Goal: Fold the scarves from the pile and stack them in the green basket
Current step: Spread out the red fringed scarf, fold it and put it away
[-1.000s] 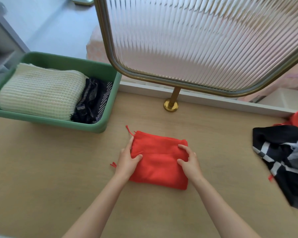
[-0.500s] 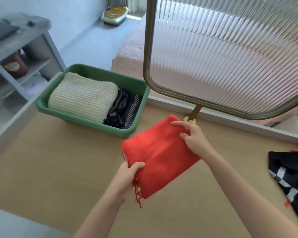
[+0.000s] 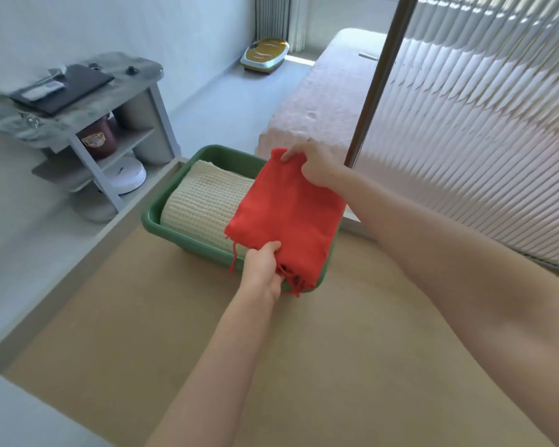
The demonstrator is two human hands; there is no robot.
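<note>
A folded red fabric scarf point(image 3: 288, 217) with thin tassels hanging from its near edge is held as a flat, tilted rectangle over the right part of the green plastic basket point(image 3: 191, 243); whether it touches the basket cannot be told. The left hand point(image 3: 262, 269) has its grip closed on the near tasselled corner, thumb on top. The right hand point(image 3: 317, 166) has its grip closed on the far corner, fingers curled over the edge. A folded cream waffle-knit scarf point(image 3: 204, 204) lies in the left of the basket. The basket stands on a tan tabletop point(image 3: 142, 317). Beyond are a ribbed glass screen point(image 3: 481, 124), a bed with a pink cover point(image 3: 320, 101) and a grey shelf unit point(image 3: 94, 101). In view: two scarves, one basket, two hands
</note>
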